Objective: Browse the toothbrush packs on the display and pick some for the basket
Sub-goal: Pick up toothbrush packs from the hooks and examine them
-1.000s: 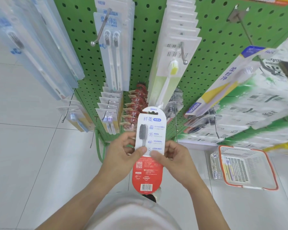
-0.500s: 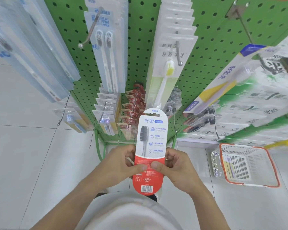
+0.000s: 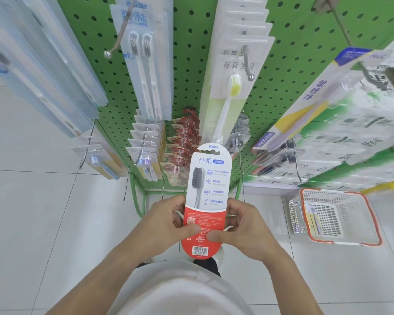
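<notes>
White floor tiles (image 3: 39,201) spread wide and bare to the left of the green pegboard display (image 3: 187,64), with more open tile to the right around the basket (image 3: 373,223); hanging packs crowd the board's upper part, and metal hooks (image 3: 121,35) jut out past their front edges; a two-brush pack (image 3: 146,71) hangs left of centre, a yellow-brush pack (image 3: 232,94) to its right, a row of red packs (image 3: 182,142) lower down; the held toothbrush pack (image 3: 206,201) stands upright in front of the display's lower edge, its white top just below the yellow-brush pack, its red end with the barcode pointing down toward the person's shirt (image 3: 180,294); the left hand (image 3: 166,226) grips its left edge, thumb pressed on the red face, fingers curled behind; the right hand (image 3: 241,228) grips the right edge likewise, thumb tip just beside the other thumb; the basket sits on the floor well to the right of the hands, at the foot of stacked green-and-white cartons (image 3: 350,137), with a purple toothbrush pack (image 3: 313,218) lying inside along its left wall
</notes>
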The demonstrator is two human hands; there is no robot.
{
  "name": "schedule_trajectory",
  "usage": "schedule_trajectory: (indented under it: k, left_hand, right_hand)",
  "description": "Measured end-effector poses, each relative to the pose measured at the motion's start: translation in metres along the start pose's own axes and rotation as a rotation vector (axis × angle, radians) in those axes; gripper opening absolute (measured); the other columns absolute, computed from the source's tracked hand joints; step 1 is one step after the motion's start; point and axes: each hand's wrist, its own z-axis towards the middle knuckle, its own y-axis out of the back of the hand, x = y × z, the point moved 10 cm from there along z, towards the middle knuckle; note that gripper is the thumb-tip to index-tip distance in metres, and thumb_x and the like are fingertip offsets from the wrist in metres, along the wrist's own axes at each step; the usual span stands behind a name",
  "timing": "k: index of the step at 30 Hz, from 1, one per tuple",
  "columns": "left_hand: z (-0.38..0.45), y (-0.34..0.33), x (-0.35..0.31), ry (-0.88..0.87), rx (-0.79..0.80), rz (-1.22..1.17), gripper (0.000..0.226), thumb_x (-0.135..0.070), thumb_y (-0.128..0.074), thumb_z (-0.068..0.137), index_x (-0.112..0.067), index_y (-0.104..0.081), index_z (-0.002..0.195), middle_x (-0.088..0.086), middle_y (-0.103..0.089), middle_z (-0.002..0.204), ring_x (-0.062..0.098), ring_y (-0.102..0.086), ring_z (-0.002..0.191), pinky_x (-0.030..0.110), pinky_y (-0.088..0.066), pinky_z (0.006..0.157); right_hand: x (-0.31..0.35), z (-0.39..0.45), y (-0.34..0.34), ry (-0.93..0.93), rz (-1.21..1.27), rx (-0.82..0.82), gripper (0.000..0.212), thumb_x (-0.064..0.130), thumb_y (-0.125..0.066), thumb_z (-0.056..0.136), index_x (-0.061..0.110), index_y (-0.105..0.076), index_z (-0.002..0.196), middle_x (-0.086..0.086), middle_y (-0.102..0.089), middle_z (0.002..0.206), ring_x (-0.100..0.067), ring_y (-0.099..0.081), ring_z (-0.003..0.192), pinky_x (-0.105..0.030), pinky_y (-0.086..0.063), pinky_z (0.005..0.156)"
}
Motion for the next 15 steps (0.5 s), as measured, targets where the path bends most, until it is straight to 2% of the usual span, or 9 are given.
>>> schedule_trajectory:
  k: [3,6,9,12,15]
  left_hand:
    - [-0.004,-0.009,0.002,-0.027,0.094,0.089,0.054,-0.034,-0.087,0.078,-0.047,-0.061,0.123,-0.020,-0.071,0.108,0.012,-0.072,0.091,0.036,-0.062,0.083]
    - [-0.010,-0.017,0.003,-0.041,0.132,0.153,0.053,-0.029,-0.086,0.079,-0.045,-0.062,0.124,-0.025,-0.071,0.105,0.002,-0.070,0.093,0.031,-0.060,0.084]
    - [-0.013,-0.017,0.006,-0.040,0.138,0.172,0.052,-0.026,-0.084,0.082,-0.042,-0.062,0.126,-0.024,-0.071,0.107,-0.001,-0.069,0.095,0.029,-0.060,0.084]
    - [-0.016,-0.015,0.008,-0.028,0.142,0.132,0.046,-0.024,-0.080,0.086,-0.049,-0.060,0.121,-0.024,-0.072,0.108,-0.001,-0.069,0.096,0.025,-0.060,0.075]
    - [-0.018,-0.013,0.005,-0.024,0.115,0.079,0.034,-0.029,-0.075,0.090,-0.047,-0.062,0.117,-0.019,-0.074,0.100,0.000,-0.071,0.084,0.020,-0.055,0.059]
  right_hand:
    - [-0.002,-0.005,-0.001,-0.004,0.036,-0.036,0.052,0.012,-0.094,0.066,0.027,-0.073,0.111,-0.006,-0.075,0.106,-0.036,-0.073,0.086,-0.047,-0.062,0.075]
    - [-0.005,-0.010,-0.004,-0.038,0.001,-0.045,0.052,0.005,-0.092,0.070,0.024,-0.072,0.114,-0.003,-0.075,0.105,-0.036,-0.073,0.084,-0.048,-0.063,0.075]
    - [-0.005,-0.015,-0.008,-0.053,0.025,-0.035,0.041,0.004,-0.084,0.080,0.021,-0.071,0.115,-0.007,-0.075,0.103,-0.038,-0.074,0.083,-0.052,-0.063,0.073]
    - [-0.003,-0.017,-0.011,-0.065,0.025,-0.027,0.031,0.006,-0.077,0.088,0.016,-0.069,0.116,-0.012,-0.074,0.103,-0.037,-0.075,0.084,-0.056,-0.062,0.075]
    - [0.001,-0.019,-0.014,-0.071,-0.014,0.004,0.029,0.008,-0.077,0.089,0.018,-0.069,0.115,-0.009,-0.075,0.101,-0.036,-0.075,0.081,-0.054,-0.062,0.074]
